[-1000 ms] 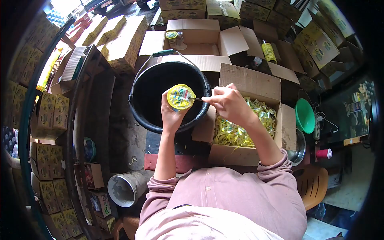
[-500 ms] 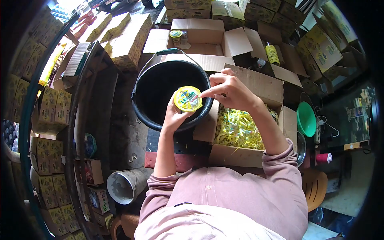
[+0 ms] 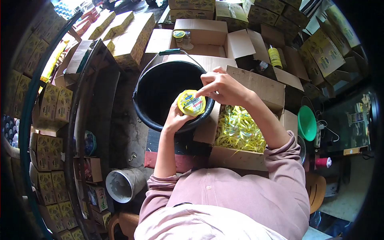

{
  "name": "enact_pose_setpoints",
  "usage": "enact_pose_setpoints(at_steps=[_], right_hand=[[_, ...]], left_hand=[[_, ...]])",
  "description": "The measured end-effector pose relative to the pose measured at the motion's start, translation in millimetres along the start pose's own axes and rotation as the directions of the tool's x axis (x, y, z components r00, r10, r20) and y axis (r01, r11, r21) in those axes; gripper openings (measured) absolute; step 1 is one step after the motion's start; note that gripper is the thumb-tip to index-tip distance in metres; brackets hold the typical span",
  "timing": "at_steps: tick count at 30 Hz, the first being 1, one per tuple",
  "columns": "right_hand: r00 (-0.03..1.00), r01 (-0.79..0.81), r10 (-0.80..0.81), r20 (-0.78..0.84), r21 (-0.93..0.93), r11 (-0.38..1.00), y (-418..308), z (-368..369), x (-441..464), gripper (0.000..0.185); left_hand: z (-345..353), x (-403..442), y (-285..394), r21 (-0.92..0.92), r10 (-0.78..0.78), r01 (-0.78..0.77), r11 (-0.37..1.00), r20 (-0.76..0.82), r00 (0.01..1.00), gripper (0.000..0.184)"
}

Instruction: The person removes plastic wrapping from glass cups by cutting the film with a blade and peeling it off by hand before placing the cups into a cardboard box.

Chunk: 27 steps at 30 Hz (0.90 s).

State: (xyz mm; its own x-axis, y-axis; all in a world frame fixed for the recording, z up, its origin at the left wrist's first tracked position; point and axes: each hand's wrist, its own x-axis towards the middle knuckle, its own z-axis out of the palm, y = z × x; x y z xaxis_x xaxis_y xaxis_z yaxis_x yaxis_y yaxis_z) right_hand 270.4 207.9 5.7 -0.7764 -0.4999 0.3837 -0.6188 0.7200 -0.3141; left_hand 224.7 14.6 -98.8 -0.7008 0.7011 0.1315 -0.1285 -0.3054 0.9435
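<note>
My left hand [image 3: 174, 120] is wrapped round a cup with a yellow printed "Lemon" lid [image 3: 192, 103], holding it over the near right rim of a black bucket [image 3: 138, 102]. The lid faces up toward me. My right hand [image 3: 222, 87] is closed in a pinch, its fingertips at the lid's upper right edge; what lies between them is too small to make out. Just right of the bucket, an open cardboard box [image 3: 240, 158] holds a heap of yellow-green plastic strips [image 3: 240, 132].
Behind the bucket stands an open carton [image 3: 206, 26] with a lidded cup [image 3: 179, 35] and a clear cup inside. A stack of yellow lids [image 3: 275, 58], a green bowl [image 3: 307, 123], a pale bucket [image 3: 122, 186] and a rack [image 3: 82, 120] surround me.
The cup has tilted and shifted slightly right and down in my left hand. My right fingertips have moved from the lid's right side to its upper edge.
</note>
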Motion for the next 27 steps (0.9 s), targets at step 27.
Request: enact_pose_setpoints(at_steps=[27], right_hand=[[0.773, -0.486, 0.392, -0.498, -0.068, 0.871, -25.1, -1.3, -94.6, 0.013]], left_hand=[[-51.5, 33.3, 10.8, 0.464, 0.021, -0.035, 0.885, 0.037, 0.999, 0.042]])
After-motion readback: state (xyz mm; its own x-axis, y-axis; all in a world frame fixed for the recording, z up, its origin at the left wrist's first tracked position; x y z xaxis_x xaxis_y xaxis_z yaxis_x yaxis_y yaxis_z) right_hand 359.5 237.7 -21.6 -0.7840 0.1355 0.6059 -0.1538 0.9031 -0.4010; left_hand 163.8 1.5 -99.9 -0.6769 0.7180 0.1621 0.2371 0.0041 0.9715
